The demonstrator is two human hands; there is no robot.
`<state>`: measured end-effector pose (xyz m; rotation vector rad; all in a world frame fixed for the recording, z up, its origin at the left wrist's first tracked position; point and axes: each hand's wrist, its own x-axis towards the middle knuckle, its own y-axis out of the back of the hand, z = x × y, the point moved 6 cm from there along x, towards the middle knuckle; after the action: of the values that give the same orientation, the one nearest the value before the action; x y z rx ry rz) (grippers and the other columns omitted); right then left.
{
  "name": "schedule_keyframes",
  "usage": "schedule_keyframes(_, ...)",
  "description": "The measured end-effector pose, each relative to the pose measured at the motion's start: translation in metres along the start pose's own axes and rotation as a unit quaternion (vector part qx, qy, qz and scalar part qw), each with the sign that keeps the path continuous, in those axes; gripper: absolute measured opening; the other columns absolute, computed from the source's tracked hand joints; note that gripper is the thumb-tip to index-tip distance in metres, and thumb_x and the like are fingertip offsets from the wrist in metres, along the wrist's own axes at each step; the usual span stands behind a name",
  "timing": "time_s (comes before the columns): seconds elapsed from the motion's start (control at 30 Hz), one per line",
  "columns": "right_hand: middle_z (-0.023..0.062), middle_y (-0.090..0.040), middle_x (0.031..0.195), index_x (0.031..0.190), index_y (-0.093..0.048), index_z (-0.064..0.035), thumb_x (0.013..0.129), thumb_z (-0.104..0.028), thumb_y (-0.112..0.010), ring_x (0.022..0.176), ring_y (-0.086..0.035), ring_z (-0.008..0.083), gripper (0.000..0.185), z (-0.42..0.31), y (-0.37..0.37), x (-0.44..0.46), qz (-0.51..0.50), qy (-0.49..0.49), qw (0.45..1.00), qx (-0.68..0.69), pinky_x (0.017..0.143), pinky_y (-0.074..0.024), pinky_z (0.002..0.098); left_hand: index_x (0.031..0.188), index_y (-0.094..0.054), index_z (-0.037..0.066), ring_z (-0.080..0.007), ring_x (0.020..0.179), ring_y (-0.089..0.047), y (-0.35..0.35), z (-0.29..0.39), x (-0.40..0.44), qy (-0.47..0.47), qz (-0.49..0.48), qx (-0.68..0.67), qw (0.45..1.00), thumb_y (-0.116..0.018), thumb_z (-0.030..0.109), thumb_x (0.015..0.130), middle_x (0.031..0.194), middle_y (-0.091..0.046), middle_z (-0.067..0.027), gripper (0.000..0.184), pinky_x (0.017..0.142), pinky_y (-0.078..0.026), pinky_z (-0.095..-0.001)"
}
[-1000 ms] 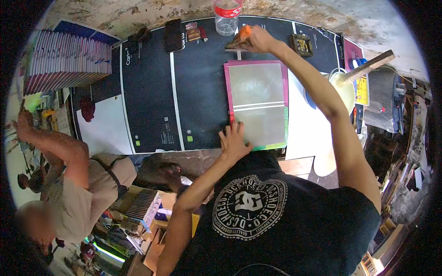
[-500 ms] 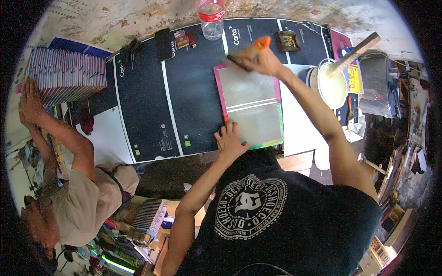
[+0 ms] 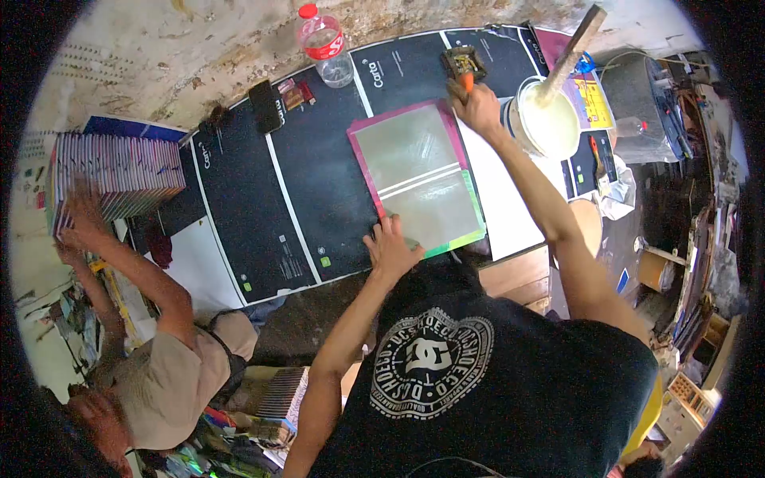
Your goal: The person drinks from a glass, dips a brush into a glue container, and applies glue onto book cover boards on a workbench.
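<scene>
A pale board (image 3: 430,209) with pink and green edges and a white double band across its middle lies on the black-covered table. My left hand (image 3: 390,248) rests on its lower left corner, fingers spread. Beyond the board's top right corner, my right hand (image 3: 476,107) is closed round a paintbrush (image 3: 468,80) with an orange handle; its bristles are hidden now. Close above that hand sits a small dark tray (image 3: 479,59) with yellowish contents. A pail of cream-coloured liquid (image 3: 552,127), with a wooden stick (image 3: 575,52) standing in it, is right of my right hand.
A plastic bottle (image 3: 325,48) and a dark phone-like slab (image 3: 266,107) stand along the back. At left, another person (image 3: 171,374) has hands at a stack of books (image 3: 119,171). White sheet (image 3: 510,195) lies right of the board. Another brush (image 3: 598,159) lies farther right.
My right hand has moved with the paintbrush from the board's top edge to the right, near the small tray. My left hand stays on the board's corner. The view has shifted slightly.
</scene>
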<state>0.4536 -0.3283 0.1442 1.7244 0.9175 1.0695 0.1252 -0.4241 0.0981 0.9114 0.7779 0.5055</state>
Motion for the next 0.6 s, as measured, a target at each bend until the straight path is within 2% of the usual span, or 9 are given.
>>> schedule_keyframes(0.03, 0.0141, -0.066, 0.084, 0.089, -0.07, -0.0075, 0.082, -0.024, -0.067, 0.078, -0.063, 0.0326, 0.018, -0.002, 0.015, -0.007, 0.081, 0.006, 0.997, -0.013, 0.071, -0.0501, 0.0408, 0.133, -0.041, -0.001, -0.0332, 0.11, -0.045, 0.001, 0.001, 0.001, 0.002, 0.003, 0.001, 1.0, -0.073, 0.044, 0.068, 0.121, -0.044, -0.0158, 0.085, 0.084, -0.036, -0.0536)
schedule_keyframes(0.13, 0.0137, -0.066, 0.086, 0.09, -0.072, -0.0084, 0.082, -0.026, -0.067, 0.077, -0.063, 0.0342, 0.019, -0.023, 0.015, -0.057, -0.023, -0.029, 0.971, 0.238, 0.074, -0.0508, 0.0404, 0.133, -0.041, 0.0, -0.0348, 0.113, -0.045, -0.008, -0.001, -0.004, 0.0, 0.003, 0.007, 1.0, -0.073, 0.048, 0.068, 0.127, -0.043, -0.0169, 0.087, 0.087, -0.035, -0.0591)
schedule_keyframes(0.23, 0.0143, -0.066, 0.08, 0.107, -0.07, -0.0138, 0.083, -0.022, -0.065, 0.067, -0.063, 0.0341, 0.026, 0.002, -0.002, -0.113, 0.009, -0.053, 0.984, 0.172, 0.062, -0.05, 0.0452, 0.133, -0.041, 0.0, -0.0356, 0.116, -0.045, -0.007, -0.002, -0.004, 0.002, -0.011, 0.001, 1.0, -0.073, 0.05, 0.068, 0.132, -0.042, -0.0181, 0.088, 0.089, -0.035, -0.0622)
schedule_keyframes(0.33, 0.0115, -0.064, 0.074, 0.098, -0.069, -0.0081, 0.082, -0.019, -0.068, 0.066, -0.062, 0.0298, 0.019, -0.008, 0.046, -0.144, 0.086, -0.145, 0.976, 0.137, 0.059, -0.049, 0.0381, 0.133, -0.041, 0.0, -0.0356, 0.116, -0.045, -0.005, -0.004, 0.005, 0.004, 0.006, 0.01, 1.0, -0.073, 0.05, 0.068, 0.133, -0.042, -0.0188, 0.088, 0.089, -0.035, -0.062)
schedule_keyframes(0.4, 0.0121, -0.064, 0.075, 0.092, -0.068, -0.0045, 0.082, -0.015, -0.069, 0.066, -0.062, 0.0257, 0.014, -0.021, 0.041, -0.175, 0.094, -0.148, 0.94, 0.292, 0.059, -0.0478, 0.0347, 0.132, -0.041, 0.0, -0.0353, 0.116, -0.045, -0.013, -0.002, -0.004, 0.004, 0.003, 0.014, 1.0, -0.074, 0.049, 0.067, 0.132, -0.042, -0.0189, 0.088, 0.089, -0.035, -0.061)
schedule_keyframes(0.47, 0.0136, -0.067, 0.077, 0.09, -0.067, 0.0002, 0.083, -0.011, -0.068, 0.066, -0.063, 0.023, 0.014, -0.022, 0.039, -0.201, 0.007, -0.204, 0.955, 0.218, 0.061, -0.0487, 0.0338, 0.132, -0.042, 0.001, -0.0348, 0.116, -0.045, -0.009, -0.001, -0.002, 0.003, 0.002, 0.012, 1.0, -0.074, 0.049, 0.066, 0.129, -0.044, -0.0189, 0.087, 0.088, -0.035, -0.0594)
schedule_keyframes(0.53, 0.0137, -0.067, 0.075, 0.091, -0.067, 0.0005, 0.083, -0.013, -0.069, 0.062, -0.063, 0.0227, 0.015, 0.005, 0.05, -0.236, 0.117, -0.272, 0.919, 0.261, 0.06, -0.0493, 0.0338, 0.131, -0.042, 0.001, -0.034, 0.116, -0.045, -0.006, 0.001, -0.005, 0.007, -0.027, 0.019, 0.999, -0.075, 0.048, 0.065, 0.127, -0.044, -0.0184, 0.088, 0.088, -0.034, -0.0575)
schedule_keyframes(0.57, 0.0123, -0.065, 0.073, 0.09, -0.066, 0.0003, 0.084, -0.013, -0.068, 0.062, -0.062, 0.0202, 0.015, 0.008, 0.065, -0.247, 0.111, -0.244, 0.953, 0.144, 0.06, -0.0494, 0.0331, 0.131, -0.042, 0.001, -0.0336, 0.116, -0.045, -0.004, 0.002, 0.001, 0.011, -0.034, 0.022, 0.999, -0.076, 0.048, 0.065, 0.126, -0.044, -0.0182, 0.088, 0.088, -0.034, -0.0566)
schedule_keyframes(0.6, 0.01, -0.063, 0.072, 0.088, -0.065, -0.001, 0.084, -0.013, -0.067, 0.064, -0.061, 0.0184, 0.013, 0.01, 0.071, -0.263, 0.134, -0.332, 0.893, 0.273, 0.06, -0.0485, 0.0338, 0.131, -0.042, 0.001, -0.0333, 0.116, -0.045, -0.004, 0.001, 0.004, 0.006, -0.018, 0.026, 0.999, -0.076, 0.047, 0.065, 0.125, -0.044, -0.0179, 0.087, 0.088, -0.034, -0.0559)
